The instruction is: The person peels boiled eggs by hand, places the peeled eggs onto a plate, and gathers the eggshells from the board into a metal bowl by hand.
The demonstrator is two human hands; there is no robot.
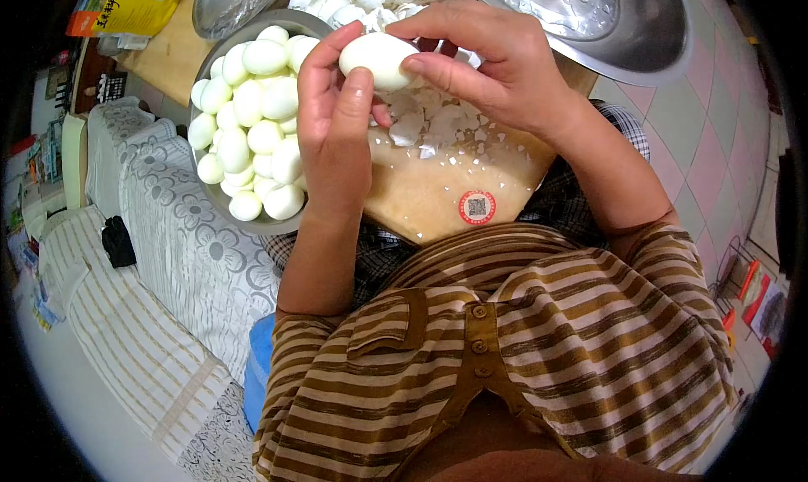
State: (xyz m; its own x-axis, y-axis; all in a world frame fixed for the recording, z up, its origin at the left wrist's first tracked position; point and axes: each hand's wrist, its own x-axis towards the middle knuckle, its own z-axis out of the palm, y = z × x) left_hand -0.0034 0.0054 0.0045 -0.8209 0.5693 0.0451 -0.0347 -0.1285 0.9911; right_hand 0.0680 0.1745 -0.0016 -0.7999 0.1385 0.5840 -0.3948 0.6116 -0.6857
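A smooth white peeled egg is held up between my two hands, above the wooden table. My left hand grips its left side, thumb in front and fingers behind. From the right, my right hand pinches the same egg between thumb and forefinger. Just left of my left hand stands a metal bowl heaped with several peeled eggs. Broken eggshell lies scattered on the table under my hands, and a larger heap of shells is behind them.
A large metal basin sits at the back right, another metal dish at the back left. A yellow packet lies at the far left. The wooden table carries a round QR sticker. A covered sofa is on the left.
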